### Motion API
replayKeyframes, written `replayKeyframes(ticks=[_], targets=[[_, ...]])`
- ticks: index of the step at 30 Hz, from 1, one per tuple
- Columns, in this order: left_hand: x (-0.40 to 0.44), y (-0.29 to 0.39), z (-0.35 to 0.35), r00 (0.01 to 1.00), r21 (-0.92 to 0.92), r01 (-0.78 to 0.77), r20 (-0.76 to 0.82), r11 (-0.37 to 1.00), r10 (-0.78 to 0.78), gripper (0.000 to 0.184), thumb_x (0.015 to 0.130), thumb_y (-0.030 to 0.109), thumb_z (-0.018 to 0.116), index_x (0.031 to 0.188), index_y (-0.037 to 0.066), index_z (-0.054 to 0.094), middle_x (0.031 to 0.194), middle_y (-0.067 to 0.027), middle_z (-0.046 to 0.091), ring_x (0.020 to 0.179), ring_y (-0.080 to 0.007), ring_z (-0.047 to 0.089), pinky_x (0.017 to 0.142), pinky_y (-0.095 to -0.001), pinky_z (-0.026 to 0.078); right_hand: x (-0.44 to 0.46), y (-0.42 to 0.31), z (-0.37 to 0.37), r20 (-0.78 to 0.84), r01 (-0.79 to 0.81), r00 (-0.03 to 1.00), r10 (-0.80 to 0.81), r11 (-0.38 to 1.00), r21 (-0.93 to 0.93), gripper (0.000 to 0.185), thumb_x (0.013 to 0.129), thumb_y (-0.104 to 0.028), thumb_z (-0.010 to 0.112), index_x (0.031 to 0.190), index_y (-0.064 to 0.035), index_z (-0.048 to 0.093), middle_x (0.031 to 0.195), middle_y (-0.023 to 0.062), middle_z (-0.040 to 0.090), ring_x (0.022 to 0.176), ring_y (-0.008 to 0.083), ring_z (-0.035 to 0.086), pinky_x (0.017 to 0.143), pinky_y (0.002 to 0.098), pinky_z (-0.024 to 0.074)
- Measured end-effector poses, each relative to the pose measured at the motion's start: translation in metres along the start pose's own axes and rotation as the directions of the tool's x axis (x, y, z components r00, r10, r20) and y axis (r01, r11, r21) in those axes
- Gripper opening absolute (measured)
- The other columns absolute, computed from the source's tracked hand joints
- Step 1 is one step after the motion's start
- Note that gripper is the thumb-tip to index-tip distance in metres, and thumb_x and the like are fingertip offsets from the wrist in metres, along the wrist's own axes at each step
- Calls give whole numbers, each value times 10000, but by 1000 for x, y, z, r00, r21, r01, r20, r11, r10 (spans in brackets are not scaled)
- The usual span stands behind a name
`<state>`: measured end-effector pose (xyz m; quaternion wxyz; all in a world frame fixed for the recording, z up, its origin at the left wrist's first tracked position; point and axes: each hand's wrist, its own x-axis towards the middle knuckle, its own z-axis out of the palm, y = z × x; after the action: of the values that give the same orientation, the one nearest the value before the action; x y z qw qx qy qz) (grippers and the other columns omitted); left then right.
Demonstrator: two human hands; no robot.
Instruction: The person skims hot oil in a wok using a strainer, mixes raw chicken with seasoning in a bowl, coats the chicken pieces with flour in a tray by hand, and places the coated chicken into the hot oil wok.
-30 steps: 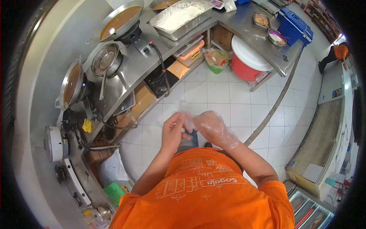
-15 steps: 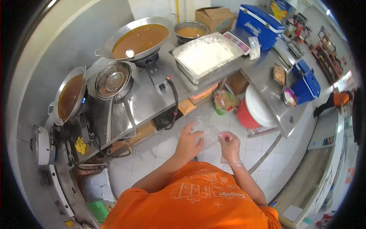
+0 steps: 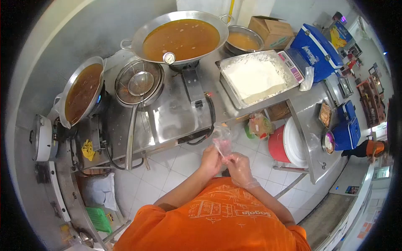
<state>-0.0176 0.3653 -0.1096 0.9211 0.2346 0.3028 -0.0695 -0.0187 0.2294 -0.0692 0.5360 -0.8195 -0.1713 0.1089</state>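
Note:
My left hand [image 3: 212, 160] is in front of my chest, its fingers stretched up into a thin clear plastic glove [image 3: 222, 134]. The plastic blurs the fingertips, but they look extended. My right hand [image 3: 240, 168] wears a similar clear glove, loose at the wrist. Its fingers are closed on the lower edge of the plastic glove, right beside my left hand. Both hands are above the tiled floor, in front of the steel counter [image 3: 176, 121].
Two woks of brown liquid, a large wok [image 3: 138, 39] and a smaller wok [image 3: 69, 94], stand on burners. Strainers [image 3: 140, 83], a tray of white powder [image 3: 255, 79] and a scale [image 3: 292, 67] are on the counter. A red bucket [image 3: 278, 144] is below. Another person [image 3: 374, 148] is far right.
My hands have come together, and my left fingers have gone into the clear glove that was spread between the hands. The head view has shifted, so the counter appears larger.

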Motion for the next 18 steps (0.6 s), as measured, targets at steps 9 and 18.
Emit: replayKeyframes(ticks=[9, 18], targets=[[56, 26, -15, 919, 263, -389, 184, 883, 350, 662, 1071, 451, 397, 1593, 114, 168, 1651, -60, 191, 1506, -266, 186, 1214, -424, 198, 60, 13, 14, 390, -372, 892, 230, 863, 342, 92, 938, -62, 644, 960, 3, 704, 860, 12, 676, 805, 101, 592, 757, 273, 476], [160, 57, -31, 914, -95, -392, 69, 915, 399, 931, 899, 813, 269, 1579, 177, 269, 1659, -134, 161, 1516, -323, 142, 1211, -526, 51, 138, 8, 7, 595, -76, 800, -73, 972, 222, 178, 963, -161, 652, 976, 9, 705, 896, 41, 701, 841, 112, 607, 774, 298, 481]])
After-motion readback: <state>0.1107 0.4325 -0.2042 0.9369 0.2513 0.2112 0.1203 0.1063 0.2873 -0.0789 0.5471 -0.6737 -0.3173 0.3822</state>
